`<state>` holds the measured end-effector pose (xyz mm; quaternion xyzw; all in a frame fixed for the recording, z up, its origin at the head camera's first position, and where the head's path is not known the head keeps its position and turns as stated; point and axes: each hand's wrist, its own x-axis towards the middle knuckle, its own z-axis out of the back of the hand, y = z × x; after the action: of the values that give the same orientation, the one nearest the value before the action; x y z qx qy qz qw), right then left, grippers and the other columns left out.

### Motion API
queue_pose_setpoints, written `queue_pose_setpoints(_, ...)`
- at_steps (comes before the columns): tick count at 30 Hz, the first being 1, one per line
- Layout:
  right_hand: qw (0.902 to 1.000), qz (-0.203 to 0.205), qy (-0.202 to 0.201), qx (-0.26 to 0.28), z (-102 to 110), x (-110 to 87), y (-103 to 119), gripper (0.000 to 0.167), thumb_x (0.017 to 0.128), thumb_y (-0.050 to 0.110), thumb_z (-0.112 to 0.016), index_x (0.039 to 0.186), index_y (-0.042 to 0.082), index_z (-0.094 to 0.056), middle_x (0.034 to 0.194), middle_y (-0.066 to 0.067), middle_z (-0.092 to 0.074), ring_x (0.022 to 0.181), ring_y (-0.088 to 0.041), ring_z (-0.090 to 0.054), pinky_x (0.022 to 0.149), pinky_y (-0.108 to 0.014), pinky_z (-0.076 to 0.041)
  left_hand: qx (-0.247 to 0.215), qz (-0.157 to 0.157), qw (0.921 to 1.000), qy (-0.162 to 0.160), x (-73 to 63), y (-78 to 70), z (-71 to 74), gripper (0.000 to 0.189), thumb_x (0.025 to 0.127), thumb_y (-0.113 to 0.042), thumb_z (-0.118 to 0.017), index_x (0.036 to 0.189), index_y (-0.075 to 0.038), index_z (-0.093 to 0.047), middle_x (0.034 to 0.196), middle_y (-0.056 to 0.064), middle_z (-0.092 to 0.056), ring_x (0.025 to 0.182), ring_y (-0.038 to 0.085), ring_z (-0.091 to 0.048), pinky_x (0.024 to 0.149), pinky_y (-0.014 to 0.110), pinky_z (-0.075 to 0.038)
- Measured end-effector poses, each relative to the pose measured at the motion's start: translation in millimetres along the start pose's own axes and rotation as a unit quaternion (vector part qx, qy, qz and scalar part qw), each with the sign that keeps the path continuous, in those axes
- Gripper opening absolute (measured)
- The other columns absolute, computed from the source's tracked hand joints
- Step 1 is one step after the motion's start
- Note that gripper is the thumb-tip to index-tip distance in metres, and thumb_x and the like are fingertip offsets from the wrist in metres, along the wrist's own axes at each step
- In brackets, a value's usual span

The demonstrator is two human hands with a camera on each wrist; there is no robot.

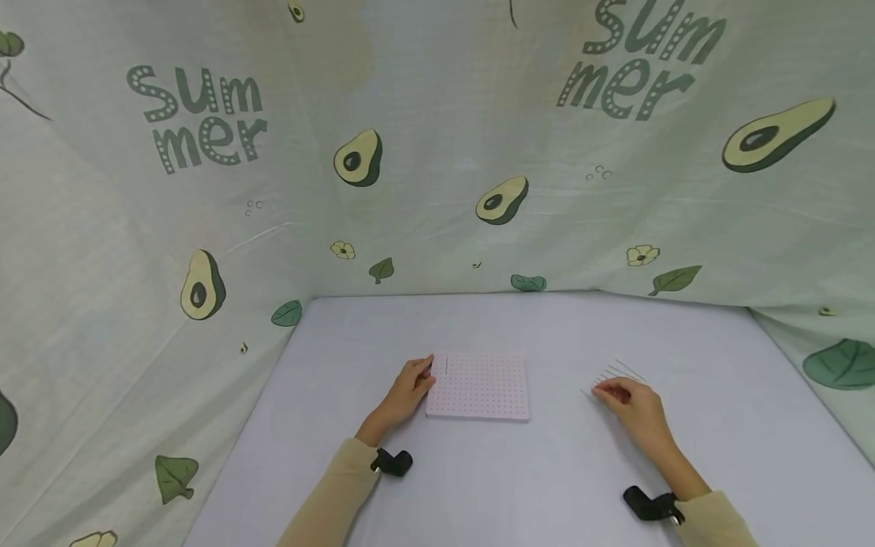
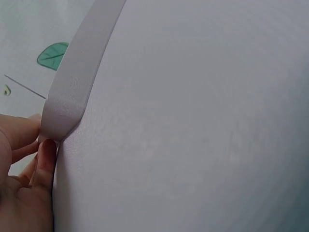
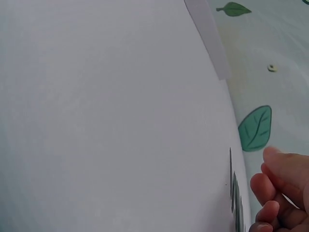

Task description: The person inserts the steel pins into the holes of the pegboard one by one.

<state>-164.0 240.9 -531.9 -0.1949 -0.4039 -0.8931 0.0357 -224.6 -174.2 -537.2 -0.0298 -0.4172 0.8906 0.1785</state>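
Note:
A pale pink pegboard point(image 1: 478, 387) with rows of small holes lies flat on the table. One thin dark pin point(image 1: 447, 366) stands upright near its far left corner. My left hand point(image 1: 410, 385) grips the board's left edge; in the left wrist view, its fingers point(image 2: 47, 157) pinch the side by a corner. Further right, my right hand point(image 1: 632, 403) is over several thin metal pins point(image 1: 625, 371) lying loosely side by side. Its thumb and forefinger point(image 3: 273, 157) are close together above the pins point(image 3: 235, 198); whether a pin is between them is unclear.
A white table point(image 1: 547, 486) carries everything. Behind and left of it hangs a pale green cloth point(image 1: 424, 99) printed with avocados and leaves. Black wrist cameras point(image 1: 394, 463) are strapped at both sleeves.

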Motion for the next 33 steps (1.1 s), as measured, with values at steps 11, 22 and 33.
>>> queue_pose_setpoints(11, 0.9997, -0.018, -0.015, 0.002, -7.8, -2.4, -3.5, 0.012, 0.081, 0.008, -0.082, 0.089, 0.002, -0.076, 0.072, 0.003, -0.058, 0.065, -0.002, -0.042, 0.057, -0.019, -0.033, 0.005, -0.008, 1.0000, -0.001, -2.3, 2.0, 0.7, 0.050, 0.104, -0.011, -0.052, 0.150, 0.005, -0.038, 0.128, 0.020, -0.046, 0.105, 0.024, -0.047, 0.091, 0.039, -0.045)
queue_pose_setpoints(22, 0.9996, -0.028, 0.005, 0.001, -9.1, -3.2, 3.4, 0.013, 0.083, 0.009, -0.081, 0.091, 0.001, -0.075, 0.077, -0.003, -0.067, 0.069, -0.005, -0.046, 0.059, -0.018, -0.035, -0.009, -0.028, 0.9995, -0.005, -2.1, 2.4, -0.2, 0.049, 0.105, -0.012, -0.051, 0.149, 0.007, -0.039, 0.129, 0.021, -0.047, 0.106, 0.024, -0.049, 0.091, 0.036, -0.046)
queue_pose_setpoints(33, 0.9998, -0.002, -0.002, -0.022, -13.4, -4.5, -0.6, 0.012, 0.080, 0.006, -0.083, 0.085, 0.003, -0.074, 0.072, 0.002, -0.060, 0.065, -0.005, -0.042, 0.056, -0.021, -0.034, -0.006, -0.021, 0.9997, -0.007, -1.2, -0.7, 1.2, 0.048, 0.105, -0.011, -0.051, 0.148, 0.007, -0.039, 0.126, 0.020, -0.048, 0.106, 0.023, -0.048, 0.090, 0.037, -0.046)
